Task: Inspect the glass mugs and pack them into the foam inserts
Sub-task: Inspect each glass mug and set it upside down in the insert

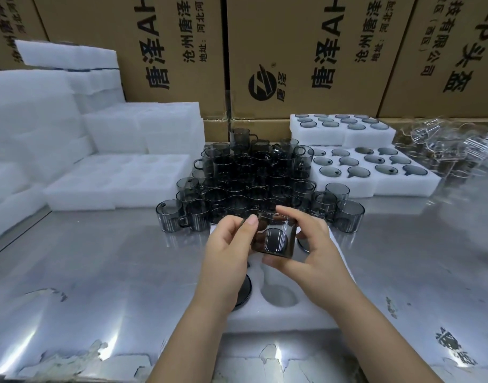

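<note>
Both hands, left hand [229, 244] and right hand [312, 252], grip one smoky glass mug [274, 234] above the foam insert [278, 313]. Inspection step. Next, likely: lower it into an empty pocket [280, 295].

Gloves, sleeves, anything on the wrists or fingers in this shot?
No gloves: the left hand and right hand are both bare. No sleeves either; the left forearm and right forearm are uncovered down to the bottom edge of the frame. No watch, bracelet or ring shows on the visible sides. The left thumbnail looks short and unpainted.
</note>
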